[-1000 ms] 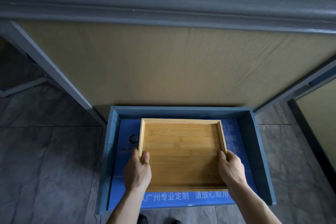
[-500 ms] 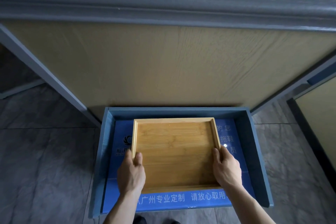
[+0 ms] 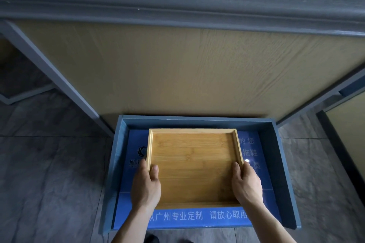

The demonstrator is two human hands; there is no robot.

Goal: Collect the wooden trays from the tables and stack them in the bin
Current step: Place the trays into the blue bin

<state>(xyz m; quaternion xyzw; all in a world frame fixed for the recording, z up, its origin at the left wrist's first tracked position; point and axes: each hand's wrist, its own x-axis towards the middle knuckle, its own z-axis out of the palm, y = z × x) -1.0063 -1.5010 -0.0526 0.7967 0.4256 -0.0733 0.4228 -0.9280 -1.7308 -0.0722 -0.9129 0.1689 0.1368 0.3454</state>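
Observation:
A light wooden tray point(image 3: 194, 163) with a raised rim lies level inside a blue-grey bin point(image 3: 276, 163) on the floor. The bin's bottom is a bright blue sheet with white printed characters. My left hand point(image 3: 146, 185) grips the tray's left rim near its front corner, thumb inside the rim. My right hand point(image 3: 246, 185) grips the right rim the same way. Whether the tray rests on the bin's bottom or hovers just above it I cannot tell.
Right behind the bin stands a table's wood-grain panel point(image 3: 187, 73) under a grey tabletop edge point(image 3: 177, 2). Grey frame legs point(image 3: 53, 69) slant down on the left and right. Dark grey floor tiles point(image 3: 49, 173) surround the bin.
The tray, held in both hands, has sunk a little lower and shifted slightly left inside the bin. Both hands keep their hold on the rims.

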